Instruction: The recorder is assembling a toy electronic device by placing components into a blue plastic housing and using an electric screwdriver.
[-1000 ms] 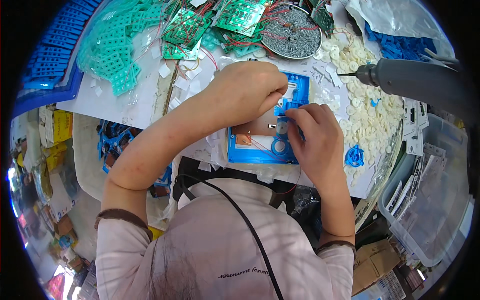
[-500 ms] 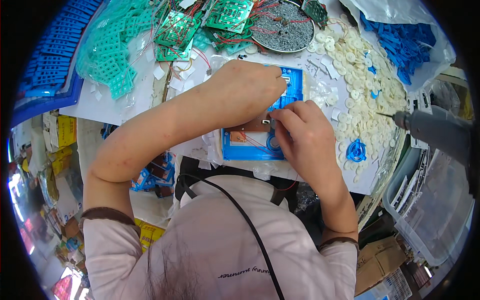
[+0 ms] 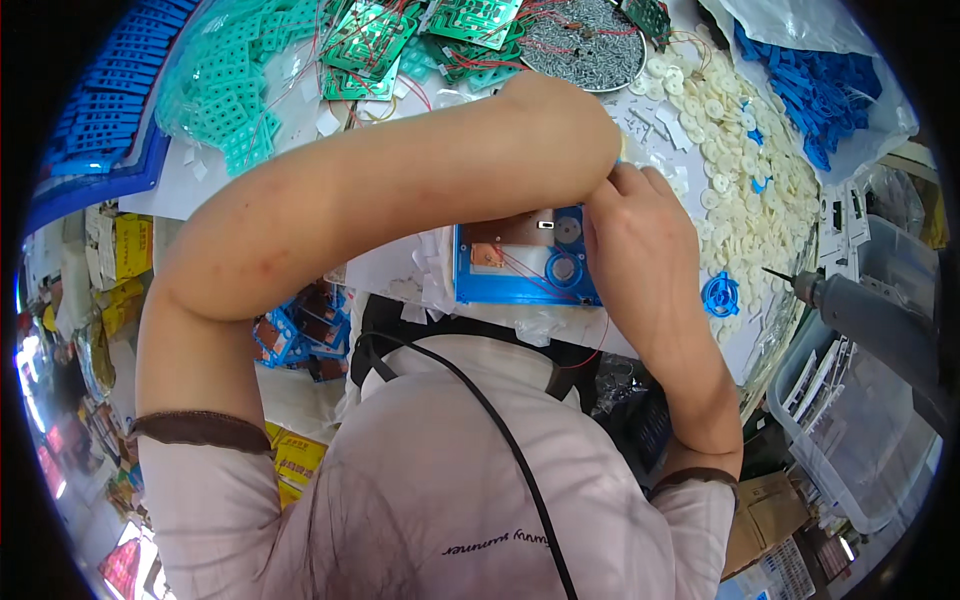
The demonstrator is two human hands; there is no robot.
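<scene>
A blue plastic casing (image 3: 525,292) lies before me on the white worktop, with a brown circuit board (image 3: 527,229) and thin red wires inside it. Across the casing's far part reaches my left arm, and my left hand (image 3: 570,125) bends down at its far right corner, its fingers hidden behind the back of the hand and wrist. My right hand (image 3: 645,220) is at the casing's right edge, its fingers bent and close to the left hand. Whatever the fingertips of either hand touch there is hidden from view.
Green circuit boards (image 3: 370,45) with red wires are piled at the back, beside a round dish of screws (image 3: 590,45). White plastic discs (image 3: 740,190) spread over the right side. An electric screwdriver (image 3: 865,320) juts in from the right. Blue parts (image 3: 815,100) fill a bag.
Both hands have moved right to the casing's far right corner. My left arm now covers the casing's upper part, and more of its lower right shows. The view has shifted slightly.
</scene>
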